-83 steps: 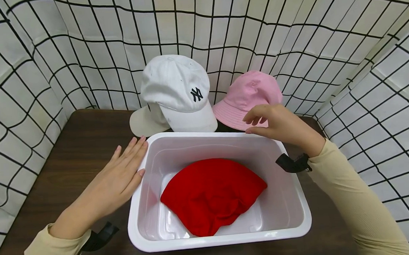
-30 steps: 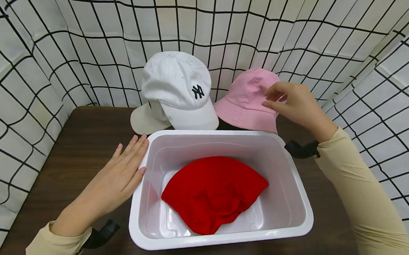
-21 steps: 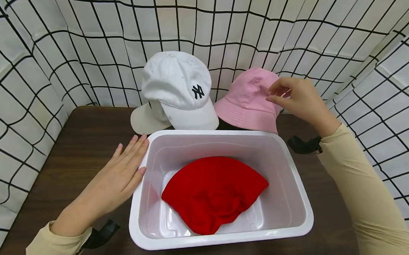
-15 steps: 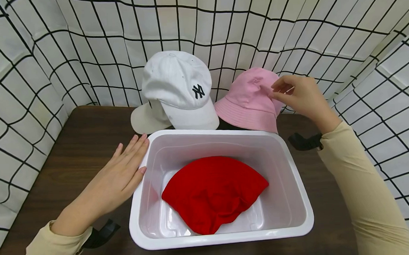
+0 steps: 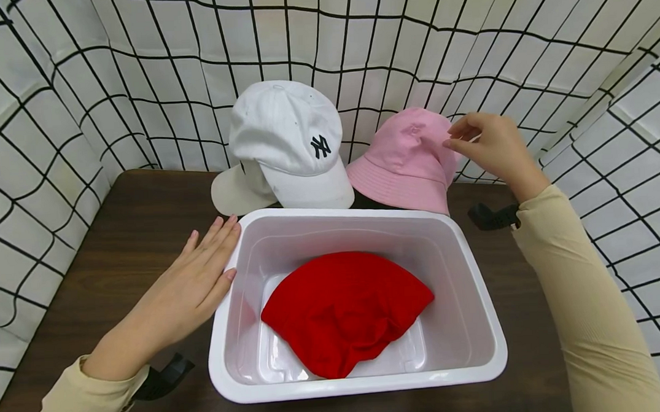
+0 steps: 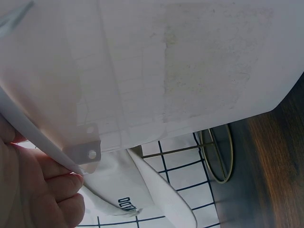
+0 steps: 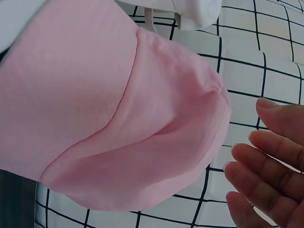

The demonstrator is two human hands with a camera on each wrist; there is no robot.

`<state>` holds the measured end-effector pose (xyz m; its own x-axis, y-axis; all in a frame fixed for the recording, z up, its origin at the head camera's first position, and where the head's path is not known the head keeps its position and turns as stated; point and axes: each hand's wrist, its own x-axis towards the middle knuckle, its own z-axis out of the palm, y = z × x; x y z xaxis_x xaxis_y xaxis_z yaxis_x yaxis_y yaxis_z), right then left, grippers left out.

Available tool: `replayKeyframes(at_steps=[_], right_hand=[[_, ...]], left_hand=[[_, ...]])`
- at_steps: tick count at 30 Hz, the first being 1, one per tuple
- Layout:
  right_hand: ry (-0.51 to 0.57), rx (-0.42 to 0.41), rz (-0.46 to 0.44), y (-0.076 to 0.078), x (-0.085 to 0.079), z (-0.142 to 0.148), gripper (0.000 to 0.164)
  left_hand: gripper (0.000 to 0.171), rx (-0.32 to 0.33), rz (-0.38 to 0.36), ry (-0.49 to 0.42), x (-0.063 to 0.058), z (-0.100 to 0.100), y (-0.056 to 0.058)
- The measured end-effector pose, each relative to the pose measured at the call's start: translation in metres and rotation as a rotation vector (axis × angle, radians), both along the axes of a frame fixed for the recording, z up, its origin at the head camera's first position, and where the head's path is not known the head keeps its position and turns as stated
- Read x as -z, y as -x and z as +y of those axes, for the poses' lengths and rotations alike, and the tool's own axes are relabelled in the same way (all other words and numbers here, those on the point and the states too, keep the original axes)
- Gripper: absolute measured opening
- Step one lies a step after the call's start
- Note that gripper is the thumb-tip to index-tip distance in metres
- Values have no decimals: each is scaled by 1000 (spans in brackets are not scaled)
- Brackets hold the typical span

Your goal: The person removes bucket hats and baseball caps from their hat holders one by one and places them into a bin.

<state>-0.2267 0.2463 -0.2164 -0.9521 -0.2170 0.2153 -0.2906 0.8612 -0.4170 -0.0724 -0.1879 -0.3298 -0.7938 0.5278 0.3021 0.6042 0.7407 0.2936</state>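
My left hand (image 5: 192,279) lies flat against the left rim of a white plastic tub (image 5: 360,386), fingers stretched out. Inside the tub is a folded red bucket hat (image 5: 348,316). Behind it, at the back right, stands a pink bucket hat (image 5: 402,153). My right hand (image 5: 490,143) hovers just right of the pink hat's crown, fingers loosely bent. In the right wrist view a gap shows between the fingertips (image 7: 266,103) and the pink cloth, with nothing held. The left wrist view shows the tub's outer wall (image 6: 142,71) beside my left fingers (image 6: 66,187).
A white baseball cap (image 5: 282,128) with a dark logo sits at the back centre, partly covering a beige cap brim (image 5: 238,191). A dark wooden table (image 5: 121,246) lies under everything. Black-and-white gridded cloth (image 5: 164,84) walls in the back and sides.
My right hand has drawn back from over the tub's corner and the pink hat's brim, rightward and away to the crown's right side. My left hand keeps its place on the tub.
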Motion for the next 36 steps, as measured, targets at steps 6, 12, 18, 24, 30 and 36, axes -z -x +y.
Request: replayKeyframes(at_steps=[6,12,18,24,30,36], right_hand=[[-2,26,-11,6,1,3,30],[-19,34,-24,11,2,4,33],[-15,31,-25,17,4,4,34],[17,38,-49,24,6,2,41],[40,13,-81,32,11,2,45],[48,-17,-86,35,16,2,46]], left_hand=[[62,0,-1,1,0,0,0],[62,0,0,1,0,0,0],[62,-1,-5,3,0,0,-1],[62,-2,-6,0,-1,0,0],[62,1,-7,0,0,0,0],[62,2,-8,4,-1,-1,0]])
